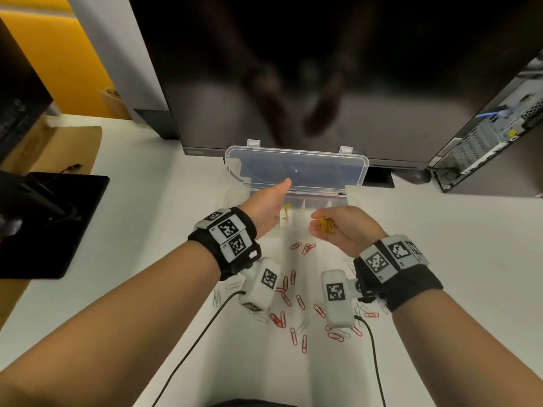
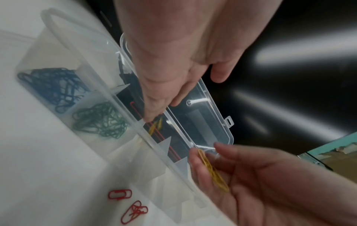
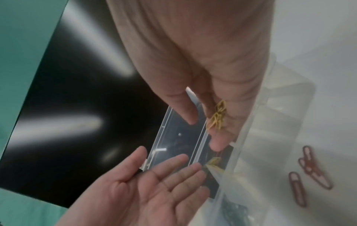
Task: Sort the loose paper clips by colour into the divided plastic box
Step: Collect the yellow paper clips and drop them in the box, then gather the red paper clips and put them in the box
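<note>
Here the left hand (image 1: 266, 205) is held over the box (image 2: 108, 85), palm turned inward, fingers straight and spread wide, nothing gripped; a yellow clip (image 2: 154, 126) is seen just below its fingertips. The right hand (image 1: 342, 227) is cupped palm up beside it, fingers loosely curled round a bunch of yellow clips (image 1: 324, 224). The box is set at the table's (image 1: 147, 215) far edge, lid (image 1: 296, 168) raised; blue clips (image 2: 52, 87) and green clips (image 2: 99, 120) are kept in neighbouring compartments. Red clips (image 1: 293, 318) are scattered toward the near edge, between the forearms.
</note>
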Available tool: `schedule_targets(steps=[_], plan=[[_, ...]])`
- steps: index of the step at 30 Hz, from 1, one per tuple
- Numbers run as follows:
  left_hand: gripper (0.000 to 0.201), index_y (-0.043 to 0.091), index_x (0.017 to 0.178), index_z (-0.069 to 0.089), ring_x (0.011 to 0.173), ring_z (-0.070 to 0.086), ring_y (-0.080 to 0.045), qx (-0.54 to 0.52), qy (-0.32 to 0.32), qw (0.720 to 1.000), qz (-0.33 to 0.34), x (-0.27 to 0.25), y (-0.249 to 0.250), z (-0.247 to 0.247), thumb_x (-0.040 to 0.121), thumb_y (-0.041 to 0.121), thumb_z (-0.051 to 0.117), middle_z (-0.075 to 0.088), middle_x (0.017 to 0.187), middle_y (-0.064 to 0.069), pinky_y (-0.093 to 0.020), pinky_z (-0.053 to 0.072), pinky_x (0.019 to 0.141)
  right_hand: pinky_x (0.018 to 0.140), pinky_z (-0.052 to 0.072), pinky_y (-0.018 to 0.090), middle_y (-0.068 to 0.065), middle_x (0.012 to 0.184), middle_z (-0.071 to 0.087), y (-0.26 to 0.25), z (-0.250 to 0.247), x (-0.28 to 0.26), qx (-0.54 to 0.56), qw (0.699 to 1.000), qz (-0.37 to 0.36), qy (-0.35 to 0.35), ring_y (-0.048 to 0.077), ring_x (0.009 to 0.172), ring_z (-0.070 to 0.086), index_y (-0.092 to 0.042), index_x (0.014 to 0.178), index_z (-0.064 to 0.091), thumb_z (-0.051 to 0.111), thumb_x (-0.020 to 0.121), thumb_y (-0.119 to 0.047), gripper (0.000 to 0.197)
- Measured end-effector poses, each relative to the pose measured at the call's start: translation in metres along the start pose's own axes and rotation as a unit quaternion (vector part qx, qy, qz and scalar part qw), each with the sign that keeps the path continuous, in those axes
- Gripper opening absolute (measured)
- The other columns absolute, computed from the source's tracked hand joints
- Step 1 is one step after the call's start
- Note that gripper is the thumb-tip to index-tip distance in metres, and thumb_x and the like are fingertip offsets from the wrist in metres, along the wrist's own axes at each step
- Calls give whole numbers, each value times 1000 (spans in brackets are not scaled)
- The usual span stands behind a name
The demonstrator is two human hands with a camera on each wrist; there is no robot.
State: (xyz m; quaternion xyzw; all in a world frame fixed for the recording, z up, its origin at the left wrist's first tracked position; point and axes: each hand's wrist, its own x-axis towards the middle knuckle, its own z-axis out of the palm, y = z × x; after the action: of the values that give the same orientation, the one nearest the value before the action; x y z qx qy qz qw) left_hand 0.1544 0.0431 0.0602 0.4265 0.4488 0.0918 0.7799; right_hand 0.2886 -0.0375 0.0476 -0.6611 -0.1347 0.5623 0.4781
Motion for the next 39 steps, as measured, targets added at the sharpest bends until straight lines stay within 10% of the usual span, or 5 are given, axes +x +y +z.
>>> schedule_targets(steps=[8, 13, 18, 33, 39], plan=[[20, 10, 107, 63, 95, 57, -17, 197, 84, 971, 110, -17, -26, -27, 94, 16, 51, 60, 104, -5, -22, 48, 77, 115, 28, 46, 31, 148, 28, -8, 19, 7, -5, 999, -28, -16, 41, 139, 27, 10, 138, 32, 38, 95, -2, 46], [25, 7, 110, 68, 96, 59, -17, 373, 78, 920, 94, -16, -59, -40, 92, 11, 51, 66, 111, -6, -22, 46, 80, 83, 54, 30, 19, 103, 64, 0, 6, -7, -157, 984, -86, 20, 30, 96, 63, 10, 112, 61, 54, 91, -2, 25], [33, 11, 122, 63, 122, 54, -19, 490, 73, 865, 80, -2, -73, -29, 92, 10, 48, 60, 132, -5, -26, 40, 105, 105, 40, 31, 10, 130, 58, 37, -7, -5, -566, 823, -52, -20, 24, 120, 54, -4, 123, 59, 50, 93, -15, 33], [20, 5, 103, 64, 102, 62, -29, 745, 113, 649, 110, 33, -76, 32, 90, 14, 51, 64, 109, -13, -34, 49, 80, 71, 36, 29, 15, 109, 60, 91, -12, 0, -739, 647, -185, 25, 29, 99, 58, -3, 111, 53, 42, 92, -6, 22], [17, 10, 78, 60, 84, 58, -23, 603, 82, 787, 100, 18, -75, 25, 88, 23, 54, 60, 86, -6, -33, 48, 77, 73, 54, 32, 11, 91, 65, 81, -38, -9, -516, 850, -108, 23, 23, 79, 61, -3, 98, 63, 44, 90, -4, 21]])
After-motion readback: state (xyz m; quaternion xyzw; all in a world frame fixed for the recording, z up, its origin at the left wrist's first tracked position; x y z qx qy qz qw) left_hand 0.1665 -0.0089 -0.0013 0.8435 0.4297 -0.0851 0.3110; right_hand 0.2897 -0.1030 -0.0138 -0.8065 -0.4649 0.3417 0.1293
